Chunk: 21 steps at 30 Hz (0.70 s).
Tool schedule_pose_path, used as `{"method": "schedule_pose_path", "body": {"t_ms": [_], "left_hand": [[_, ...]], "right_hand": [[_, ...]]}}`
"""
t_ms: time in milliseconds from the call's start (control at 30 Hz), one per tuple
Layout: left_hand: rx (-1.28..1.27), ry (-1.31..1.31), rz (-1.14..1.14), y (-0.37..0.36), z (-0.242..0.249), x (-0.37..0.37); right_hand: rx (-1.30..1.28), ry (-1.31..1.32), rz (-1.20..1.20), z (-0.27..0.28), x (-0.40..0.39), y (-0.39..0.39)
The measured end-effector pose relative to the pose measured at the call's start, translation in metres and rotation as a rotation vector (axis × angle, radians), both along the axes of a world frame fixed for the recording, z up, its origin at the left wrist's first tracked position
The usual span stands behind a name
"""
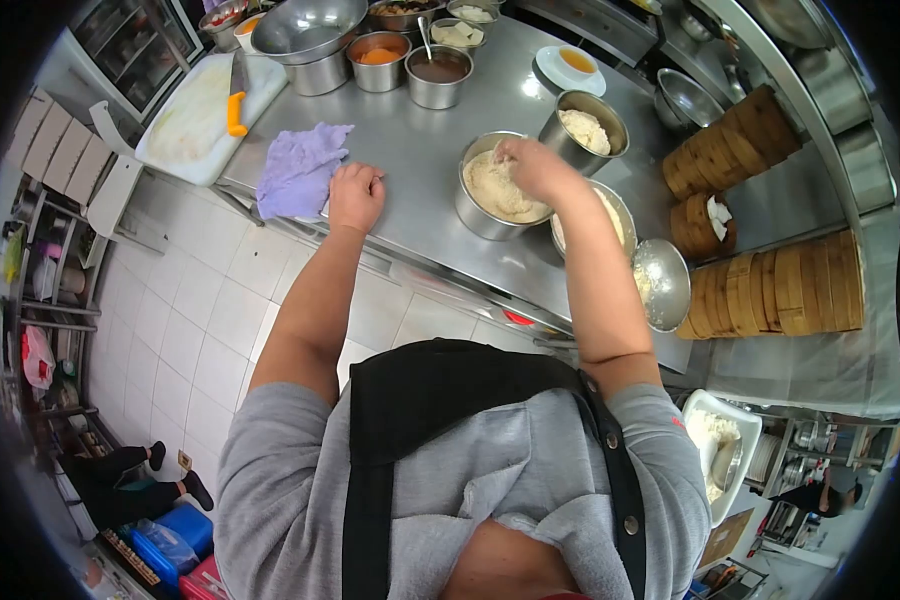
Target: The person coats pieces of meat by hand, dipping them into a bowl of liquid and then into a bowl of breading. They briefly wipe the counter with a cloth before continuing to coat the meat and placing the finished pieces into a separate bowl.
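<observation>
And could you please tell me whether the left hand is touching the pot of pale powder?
Apart: the head view plainly shows a stretch of steel tabletop between the left hand and the pot of pale powder.

1. Counter [410,235]: stainless steel, across the upper half.
2. Cutting board [175,140]: white, upper left.
3. Cloth [302,170]: purple, crumpled, left of centre.
4. Crumb pot [482,219]: metal, centre.
5. Orange-filled container [378,78], brown-filled container [438,95]: metal, top centre.
6. Saucer [548,67]: white, upper right.
7. Metal bowl [677,285]: right, near stacked bamboo steamers [780,290].
</observation>
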<state>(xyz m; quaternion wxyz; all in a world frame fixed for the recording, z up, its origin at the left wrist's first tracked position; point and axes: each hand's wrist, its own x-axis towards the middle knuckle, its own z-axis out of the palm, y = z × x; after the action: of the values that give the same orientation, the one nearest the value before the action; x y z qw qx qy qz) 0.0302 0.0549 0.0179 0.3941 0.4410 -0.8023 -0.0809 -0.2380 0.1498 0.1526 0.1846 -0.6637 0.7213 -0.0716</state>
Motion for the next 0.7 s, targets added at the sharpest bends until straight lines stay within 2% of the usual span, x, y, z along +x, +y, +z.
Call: {"method": "schedule_pose_path", "body": {"t_ms": [133,167,233,267,367,400,500,600,700], "left_hand": [[0.025,-0.010,0.008,0.003,0.002,0.000],[0.034,-0.009,0.018,0.001,0.002,-0.001],[0.027,-0.021,0.012,0.003,0.001,0.001],[0.019,-0.024,0.010,0.001,0.001,0.000],[0.021,-0.028,0.004,0.000,-0.002,0.000],[0.022,-0.031,0.002,0.000,-0.001,0.001],[0.017,-0.029,0.007,0.002,0.000,0.002],[-0.001,-0.009,0.014,0.002,0.001,0.000],[-0.021,-0.009,0.009,-0.001,0.001,-0.001]], "right_hand": [[0.116,-0.019,-0.021,-0.033,0.002,0.000],[0.169,-0.094,0.001,-0.031,-0.006,-0.006],[0.295,-0.257,0.036,-0.008,-0.014,-0.009],[0.327,-0.345,-0.138,0.021,0.001,0.001],[0.262,-0.016,0.093,-0.030,-0.002,-0.014],[0.223,-0.006,-0.056,-0.027,0.003,-0.012],[0.293,-0.108,-0.019,-0.009,-0.004,-0.017],[0.214,-0.454,-0.124,-0.008,0.002,-0.010],[0.200,0.111,0.055,-0.037,0.012,-0.025]]}}
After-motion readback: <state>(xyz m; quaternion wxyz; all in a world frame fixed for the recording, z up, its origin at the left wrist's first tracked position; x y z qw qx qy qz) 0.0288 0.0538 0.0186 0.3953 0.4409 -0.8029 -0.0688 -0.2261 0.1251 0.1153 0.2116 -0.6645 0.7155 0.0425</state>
